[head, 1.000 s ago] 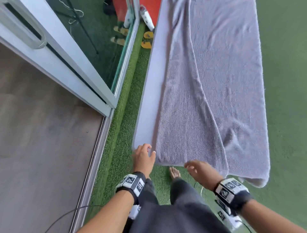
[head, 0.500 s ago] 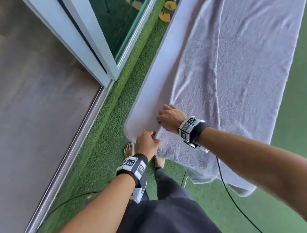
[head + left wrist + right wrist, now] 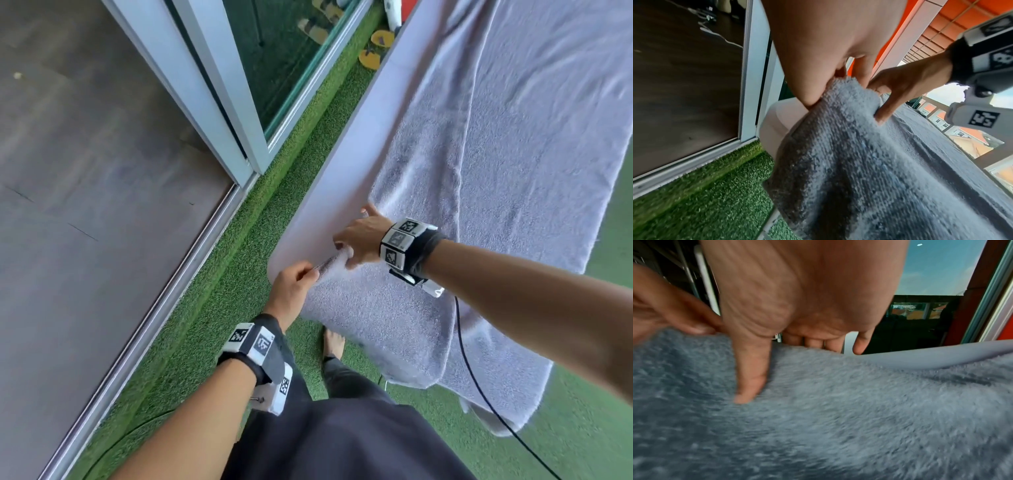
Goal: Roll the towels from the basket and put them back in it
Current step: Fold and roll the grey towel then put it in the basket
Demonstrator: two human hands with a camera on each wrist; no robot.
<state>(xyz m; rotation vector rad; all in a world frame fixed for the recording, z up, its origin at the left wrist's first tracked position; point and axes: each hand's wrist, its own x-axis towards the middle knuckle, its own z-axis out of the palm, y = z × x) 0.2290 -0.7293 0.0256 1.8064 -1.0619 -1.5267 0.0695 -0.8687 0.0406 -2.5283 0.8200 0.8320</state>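
Note:
A large grey towel lies spread along a white table, its near end hanging over the table's edge. My left hand pinches the towel's near left corner at the table's end. Just beyond it, my right hand grips the same left edge, its arm reaching across the towel. In the left wrist view the left hand holds the bunched towel beside the right hand. The right wrist view has the right hand curled over the towel. No basket is in view.
A sliding glass door frame stands left of the table, with a strip of artificial grass between them. Yellow sandals lie at the far end. A black cable hangs from my right wrist. My bare foot is under the table end.
My right hand swung from the towel's hanging near end across to its left corner and took hold beside the left hand. The left hand closed on the corner.

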